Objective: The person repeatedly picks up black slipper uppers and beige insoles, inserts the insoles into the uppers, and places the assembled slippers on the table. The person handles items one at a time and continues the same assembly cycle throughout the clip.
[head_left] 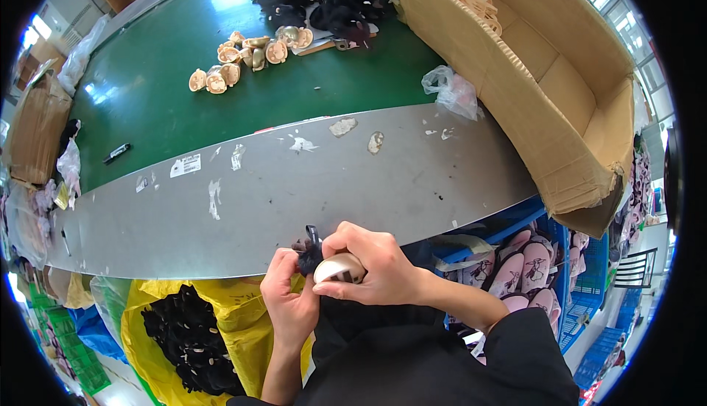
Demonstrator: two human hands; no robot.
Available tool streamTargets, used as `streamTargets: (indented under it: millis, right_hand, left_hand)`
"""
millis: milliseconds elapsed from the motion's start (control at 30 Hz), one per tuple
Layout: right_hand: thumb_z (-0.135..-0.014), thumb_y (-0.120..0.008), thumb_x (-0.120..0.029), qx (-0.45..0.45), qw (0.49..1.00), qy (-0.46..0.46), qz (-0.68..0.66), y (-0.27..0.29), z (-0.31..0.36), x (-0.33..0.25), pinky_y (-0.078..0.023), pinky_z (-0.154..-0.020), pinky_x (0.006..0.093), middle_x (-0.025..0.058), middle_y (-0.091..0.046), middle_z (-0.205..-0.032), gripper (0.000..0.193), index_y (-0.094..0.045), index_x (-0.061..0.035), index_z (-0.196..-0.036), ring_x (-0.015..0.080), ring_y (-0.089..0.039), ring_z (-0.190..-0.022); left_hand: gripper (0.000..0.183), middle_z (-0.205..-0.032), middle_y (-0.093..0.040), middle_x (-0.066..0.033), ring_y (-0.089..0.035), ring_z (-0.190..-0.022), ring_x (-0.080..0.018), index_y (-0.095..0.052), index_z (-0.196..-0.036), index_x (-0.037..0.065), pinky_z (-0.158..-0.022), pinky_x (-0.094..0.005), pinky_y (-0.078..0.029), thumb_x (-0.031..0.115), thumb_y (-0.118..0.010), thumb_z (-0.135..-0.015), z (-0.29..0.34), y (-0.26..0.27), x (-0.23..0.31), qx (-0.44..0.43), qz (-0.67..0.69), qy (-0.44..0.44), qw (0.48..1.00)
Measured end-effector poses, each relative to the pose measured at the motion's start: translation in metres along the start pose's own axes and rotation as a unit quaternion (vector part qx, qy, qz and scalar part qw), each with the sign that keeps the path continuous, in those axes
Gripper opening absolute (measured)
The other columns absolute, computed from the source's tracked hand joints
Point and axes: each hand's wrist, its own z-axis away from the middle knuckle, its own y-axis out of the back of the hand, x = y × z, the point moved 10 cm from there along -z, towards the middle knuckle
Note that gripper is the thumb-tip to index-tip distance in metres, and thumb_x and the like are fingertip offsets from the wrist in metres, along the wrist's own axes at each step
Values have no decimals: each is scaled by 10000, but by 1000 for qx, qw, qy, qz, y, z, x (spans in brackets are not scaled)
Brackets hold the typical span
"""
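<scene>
Just past the metal edge of the table, my two hands are close together. My left hand (287, 292) pinches a small black fuzzy piece (308, 260) with a dark loop standing up from its top. My right hand (379, 266) is closed around a cream rounded plastic shell (340, 267), thumb below and fingers above. Shell and fuzzy piece touch, or nearly so; whether they are joined I cannot tell. Similar cream and gold shells (230, 54) lie in a loose cluster on the green tabletop (166, 119).
Black fuzzy pieces (346, 8) are heaped at the far side. A cardboard box (515, 82) with beige parts stands right, beside a clear plastic bag (451, 91). A marker (117, 153) lies left. Below are a yellow bag (239, 317) of black pieces and a blue crate (563, 288) with pink printed items.
</scene>
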Motion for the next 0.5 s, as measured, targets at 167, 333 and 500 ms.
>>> streamTargets:
  millis: [167,333,500]
  right_hand:
    - [-793,-872,-190,32,999,-13,-11,1,8,-3,-410,-531,318,66,-512,-766,401,-504,-48,-863,194,-503,-605]
    - [-781,-853,-145,114,991,36,59,15,3,-18,-390,-516,321,86,-512,-764,385,-481,-53,-739,201,-479,-603]
    - [-858,-752,-207,157,982,63,82,14,-3,-19,-459,-587,342,169,-537,-877,329,-498,-18,-768,266,-545,-733]
  left_hand:
    - [73,-1000,-569,-34,-527,-939,-124,-617,-964,-4,-869,-276,-430,55,-659,-955,4,-17,-8,-16,397,93,913]
    - [157,-964,-570,-52,-493,-890,-149,-618,-905,-2,-809,-259,-400,125,-687,-964,-1,-9,6,25,355,-32,934]
    - [148,-872,-560,-94,-511,-758,-211,-603,-886,-27,-658,-298,-429,62,-720,-896,-1,5,43,48,-33,-165,985]
